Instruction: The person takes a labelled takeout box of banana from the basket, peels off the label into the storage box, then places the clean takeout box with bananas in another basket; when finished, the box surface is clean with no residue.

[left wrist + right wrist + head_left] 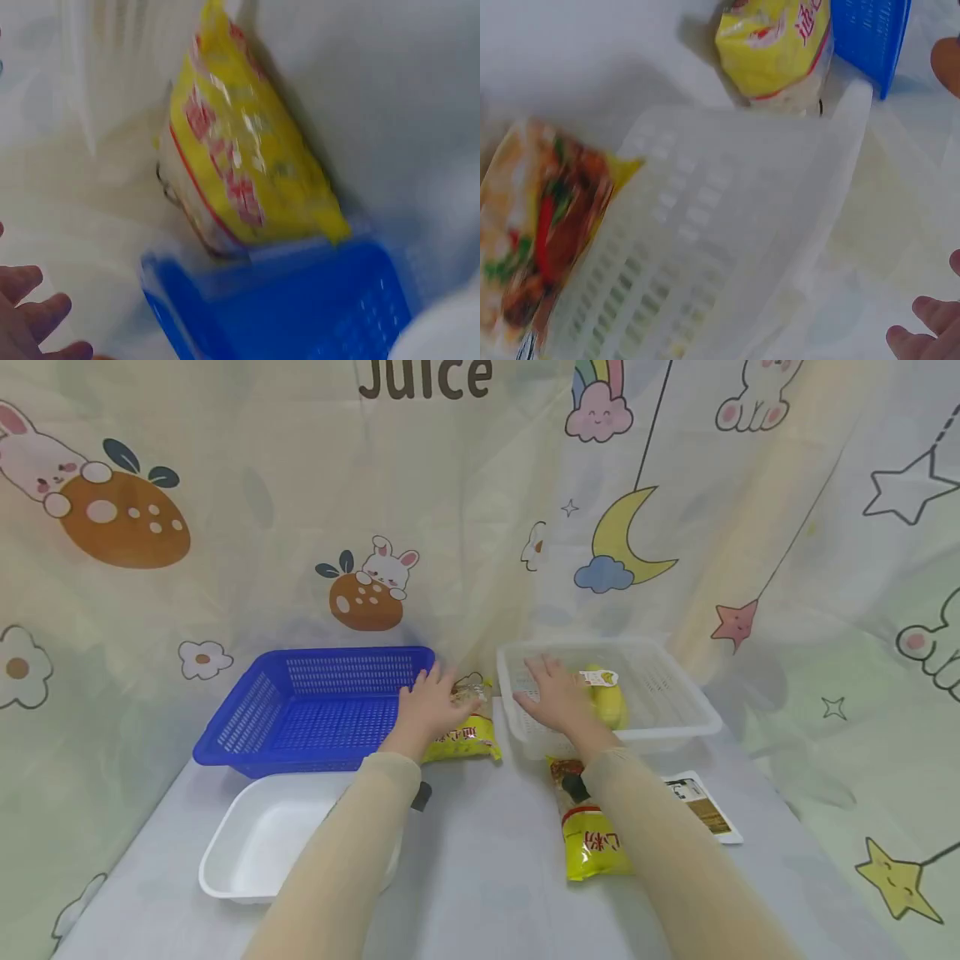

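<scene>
My left hand (429,708) hovers with spread fingers between the blue basket (247,714) and a yellow macaroni bag (465,739), holding nothing. Whether it touches the bag is unclear. In the left wrist view, fingertips (46,319) show apart from the bag (240,150). Over the left part of the white basket (517,714), my right hand (558,697) has its fingers spread and grips nothing; it is slightly blurred. Beside it in that basket lies a yellow, banana-like item (609,703) with a white tag (598,677).
A white tub (255,835) stands in front of the blue basket. A second macaroni bag (592,847) lies before the white basket, partly under my right forearm. To its right lies a flat printed packet (705,806), partly covered by the sleeve. A patterned cloth (465,485) hangs behind.
</scene>
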The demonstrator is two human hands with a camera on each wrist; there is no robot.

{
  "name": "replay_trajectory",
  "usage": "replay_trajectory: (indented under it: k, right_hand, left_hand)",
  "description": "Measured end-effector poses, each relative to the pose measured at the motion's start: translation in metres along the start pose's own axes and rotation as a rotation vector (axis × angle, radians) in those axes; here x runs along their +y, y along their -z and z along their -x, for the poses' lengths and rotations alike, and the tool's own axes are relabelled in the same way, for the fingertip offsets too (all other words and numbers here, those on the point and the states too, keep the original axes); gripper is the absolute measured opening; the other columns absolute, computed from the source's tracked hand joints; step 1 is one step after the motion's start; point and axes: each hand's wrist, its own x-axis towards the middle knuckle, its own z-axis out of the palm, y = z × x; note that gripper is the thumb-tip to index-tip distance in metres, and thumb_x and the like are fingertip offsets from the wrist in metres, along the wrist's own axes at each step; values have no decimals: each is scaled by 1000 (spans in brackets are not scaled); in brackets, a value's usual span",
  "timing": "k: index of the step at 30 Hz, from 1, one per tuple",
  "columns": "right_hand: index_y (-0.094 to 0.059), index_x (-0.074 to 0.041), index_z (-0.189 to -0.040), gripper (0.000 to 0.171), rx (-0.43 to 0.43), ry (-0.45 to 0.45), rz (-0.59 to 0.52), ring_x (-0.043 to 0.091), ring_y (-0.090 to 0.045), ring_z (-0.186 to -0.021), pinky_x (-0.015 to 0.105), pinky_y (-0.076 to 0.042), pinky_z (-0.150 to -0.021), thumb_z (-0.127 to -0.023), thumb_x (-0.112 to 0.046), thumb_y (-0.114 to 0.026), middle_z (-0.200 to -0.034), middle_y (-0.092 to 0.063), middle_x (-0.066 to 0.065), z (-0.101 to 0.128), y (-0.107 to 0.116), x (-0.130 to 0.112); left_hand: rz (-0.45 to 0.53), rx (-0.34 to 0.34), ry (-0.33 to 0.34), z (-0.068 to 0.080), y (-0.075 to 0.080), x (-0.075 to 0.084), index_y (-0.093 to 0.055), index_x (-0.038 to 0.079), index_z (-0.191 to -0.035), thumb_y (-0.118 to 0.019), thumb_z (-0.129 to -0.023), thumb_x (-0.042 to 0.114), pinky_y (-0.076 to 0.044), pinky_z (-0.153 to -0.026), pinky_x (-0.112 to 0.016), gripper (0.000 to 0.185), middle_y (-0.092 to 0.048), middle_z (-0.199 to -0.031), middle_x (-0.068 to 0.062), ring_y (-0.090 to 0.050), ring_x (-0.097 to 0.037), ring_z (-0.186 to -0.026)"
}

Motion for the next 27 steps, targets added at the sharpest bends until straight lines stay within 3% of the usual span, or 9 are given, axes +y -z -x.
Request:
replay_trajectory:
  k: [5, 9, 13, 18, 27]
  right_hand:
    - [-24, -13, -144, 67, 13, -17, -50, 41, -31, -130, 61, -27, -103, -90, -47, -45, -148, -24, 18, 11, 12, 43]
    - [-23, -9, -143, 70, 10, -41, -96, 46, -32, -126, 61, -29, -101, -90, -49, -42, -147, -24, 21, 19, 19, 86]
    - [-22, -8, -144, 74, -8, -86, -119, 45, -26, -129, 62, -26, -101, -89, -54, -40, -146, -23, 23, 31, 26, 124]
    - [-20, -5, -144, 75, -30, -106, -157, 47, -22, -130, 64, -22, -102, -90, -52, -41, -145, -22, 27, 43, 28, 158]
    - [-12, -2, -145, 77, -116, -93, -294, 48, -19, -131, 63, -19, -104, -91, -47, -45, -146, -19, 27, 48, 17, 186]
  left_hand:
    - [66, -2, -64, 0, -19, 25, -29, 20, -142, -46, -84, 58, -35, -102, -54, 71, -29, -148, -9, -34, -31, -132]
    - [217, -24, -64, 1, -37, 41, -29, 18, -142, -50, -85, 53, -37, -102, -49, 71, -33, -146, -6, -37, -28, -131]
    - [394, -63, -8, 3, -51, 55, -27, 18, -143, -53, -83, 52, -34, -105, -48, 73, -32, -147, -6, -34, -26, -133]
    - [486, -93, 89, 1, -70, 65, -26, 20, -144, -54, -81, 56, -30, -107, -50, 77, -28, -148, -10, -29, -30, -135]
    - [650, -103, 168, 3, -96, 70, -22, 24, -145, -59, -80, 51, -34, -106, -47, 79, -32, -147, -6, -36, -28, -131]
